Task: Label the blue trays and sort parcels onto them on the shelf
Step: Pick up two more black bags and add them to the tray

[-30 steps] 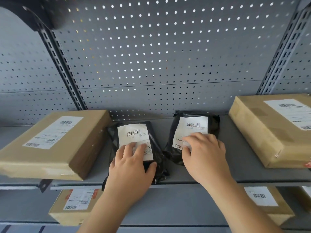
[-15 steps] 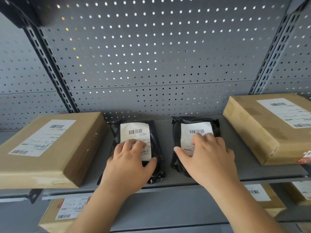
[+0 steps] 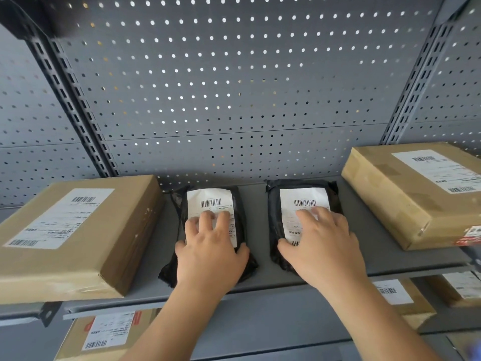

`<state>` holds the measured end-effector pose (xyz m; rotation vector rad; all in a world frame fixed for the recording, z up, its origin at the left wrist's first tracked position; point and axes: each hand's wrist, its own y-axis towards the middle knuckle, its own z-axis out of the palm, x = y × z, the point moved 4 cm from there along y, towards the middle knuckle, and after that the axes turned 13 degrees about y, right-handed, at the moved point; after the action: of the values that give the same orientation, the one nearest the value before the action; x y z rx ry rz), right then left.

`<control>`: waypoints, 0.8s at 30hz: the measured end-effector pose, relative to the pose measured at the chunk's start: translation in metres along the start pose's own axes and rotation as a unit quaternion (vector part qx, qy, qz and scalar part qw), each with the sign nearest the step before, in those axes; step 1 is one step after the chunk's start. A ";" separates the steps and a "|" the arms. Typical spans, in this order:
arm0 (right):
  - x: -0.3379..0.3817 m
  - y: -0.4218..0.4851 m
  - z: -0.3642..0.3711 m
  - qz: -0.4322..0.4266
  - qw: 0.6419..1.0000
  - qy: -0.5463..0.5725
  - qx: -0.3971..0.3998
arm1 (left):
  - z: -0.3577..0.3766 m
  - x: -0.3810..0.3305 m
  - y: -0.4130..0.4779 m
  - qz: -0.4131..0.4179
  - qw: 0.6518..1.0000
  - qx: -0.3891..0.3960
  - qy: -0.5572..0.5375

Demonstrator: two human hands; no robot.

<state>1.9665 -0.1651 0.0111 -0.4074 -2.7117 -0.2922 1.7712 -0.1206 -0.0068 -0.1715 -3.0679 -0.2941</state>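
Two black plastic parcels with white barcode labels lie side by side on the grey shelf [image 3: 256,204]. My left hand [image 3: 210,251] rests flat on the left black parcel [image 3: 240,204], fingers spread over its label. On the right black parcel [image 3: 276,201] my right hand [image 3: 322,246] lies the same way, fingers straight on the label. Both parcels lie square to the shelf front, a gap of bare shelf between them. No blue tray is in view.
A brown cardboard box [image 3: 75,230] sits on the shelf left of the parcels, another box [image 3: 406,188] at the right. More labelled boxes [image 3: 109,332] stand on the lower shelf. A perforated grey back panel [image 3: 234,87] rises behind.
The right parcel has been turned from tilted to straight and slid a little to the right under my right hand. My left hand stays on the left parcel.
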 end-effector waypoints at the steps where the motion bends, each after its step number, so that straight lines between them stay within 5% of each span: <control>1: 0.000 0.000 0.000 -0.001 1.000 0.003 -0.001 | 0.001 0.000 0.000 -0.001 1.000 -0.001 0.001; 24: -0.027 -0.001 -0.042 -0.127 0.978 0.154 -0.062 | -0.043 -0.027 -0.039 -0.112 0.991 -0.069 -0.041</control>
<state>2.0048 -0.1831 0.0383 -0.0403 -2.4443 -0.5484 1.7957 -0.1693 0.0261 0.1603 -3.1494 -0.5245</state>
